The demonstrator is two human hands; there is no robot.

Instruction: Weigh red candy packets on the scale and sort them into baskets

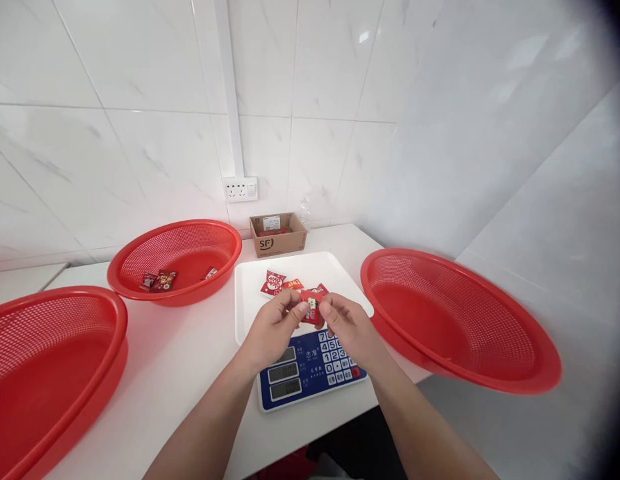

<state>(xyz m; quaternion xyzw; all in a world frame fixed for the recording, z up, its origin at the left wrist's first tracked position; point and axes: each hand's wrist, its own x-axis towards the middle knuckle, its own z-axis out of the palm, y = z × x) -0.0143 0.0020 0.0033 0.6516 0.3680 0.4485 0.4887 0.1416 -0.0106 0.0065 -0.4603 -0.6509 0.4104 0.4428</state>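
Note:
Between my left hand (pixel 277 327) and my right hand (pixel 347 323) is a small red snack packet (pixel 311 307), pinched at its two sides by thumbs and fingers. Both hands are closed on it, above the front edge of the white weighing tray (pixel 250 313). Behind the fingers, several red packets lie on the tray, among them a red-and-white packet (pixel 274 283) and one with yellow print (pixel 293 285). Below the hands is the scale's blue panel (pixel 310 387), with displays and number keys partly covered by my wrists.
A red basket (pixel 175 230) at the back left holds a few packets. Other red baskets stand at the near left (pixel 115 333) and right (pixel 460 320), the right one overhanging the table edge. A cardboard box (pixel 280 247) is behind the scale, near a wall socket (pixel 240 189).

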